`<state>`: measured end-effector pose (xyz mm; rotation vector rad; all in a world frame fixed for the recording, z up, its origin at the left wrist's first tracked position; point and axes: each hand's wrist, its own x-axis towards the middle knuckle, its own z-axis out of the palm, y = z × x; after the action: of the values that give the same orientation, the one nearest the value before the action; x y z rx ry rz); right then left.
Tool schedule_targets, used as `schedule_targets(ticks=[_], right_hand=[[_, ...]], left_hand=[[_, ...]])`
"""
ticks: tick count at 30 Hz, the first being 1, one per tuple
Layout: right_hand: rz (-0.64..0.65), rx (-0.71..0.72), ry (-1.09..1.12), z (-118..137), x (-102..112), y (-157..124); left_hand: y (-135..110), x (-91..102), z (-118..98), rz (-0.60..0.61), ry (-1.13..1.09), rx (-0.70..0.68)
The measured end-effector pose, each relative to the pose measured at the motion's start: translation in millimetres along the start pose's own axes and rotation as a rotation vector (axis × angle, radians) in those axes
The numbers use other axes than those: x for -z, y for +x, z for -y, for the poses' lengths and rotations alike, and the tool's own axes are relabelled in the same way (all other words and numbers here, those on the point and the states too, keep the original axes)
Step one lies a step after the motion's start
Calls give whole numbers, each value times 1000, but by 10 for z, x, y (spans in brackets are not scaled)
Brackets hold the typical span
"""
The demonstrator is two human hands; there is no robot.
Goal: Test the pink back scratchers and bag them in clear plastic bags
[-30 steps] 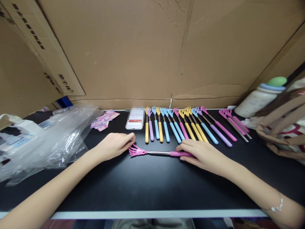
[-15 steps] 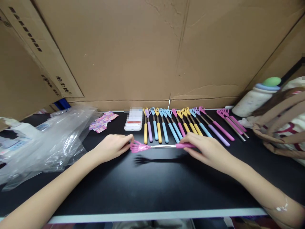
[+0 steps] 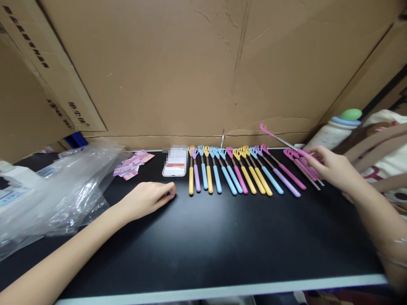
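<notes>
A pink back scratcher [image 3: 282, 141] is held by its handle in my right hand [image 3: 332, 168], at the right end of the table. Its claw points up and left, raised above the other scratchers. Just under it lie a few more pink scratchers [image 3: 304, 168] with bare metal rods. My left hand [image 3: 151, 197] rests on the black table, fingers curled in, with nothing visible in them. Between my hands runs a row of several back scratchers [image 3: 217, 180] with yellow, purple, blue and pink handles, claws toward the cardboard.
Left of the row lie a phone [image 3: 174, 169] and a pile of small pink-purple cards [image 3: 132, 165]. Clear plastic bags [image 3: 66, 199] cover the left side. A white bottle [image 3: 333, 132] and a fabric bag [image 3: 378, 148] stand at right. Cardboard [image 3: 159, 76] walls the back.
My right hand has carried the pink back scratcher from the table's middle to the far right. My left hand has let go of its claw end and stayed near the same spot.
</notes>
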<state>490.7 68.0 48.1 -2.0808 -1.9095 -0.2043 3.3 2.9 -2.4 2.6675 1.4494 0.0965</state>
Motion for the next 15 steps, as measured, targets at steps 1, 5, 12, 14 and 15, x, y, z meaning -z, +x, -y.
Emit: schedule_targets(ticks=[1, 5, 12, 14, 15], right_hand=[[53, -69, -39, -84, -47, 37], [163, -159, -96, -276, -174, 85], [229, -157, -203, -300, -308, 92], [213, -132, -245, -302, -359, 102], [201, -119, -265, -306, -385, 105]], left_hand=[[3, 3, -4, 5, -5, 4], [2, 11, -14, 21, -17, 20], [-9, 2, -7, 28, -76, 21], [-6, 1, -6, 26, -86, 26], [-5, 1, -6, 26, -89, 28]])
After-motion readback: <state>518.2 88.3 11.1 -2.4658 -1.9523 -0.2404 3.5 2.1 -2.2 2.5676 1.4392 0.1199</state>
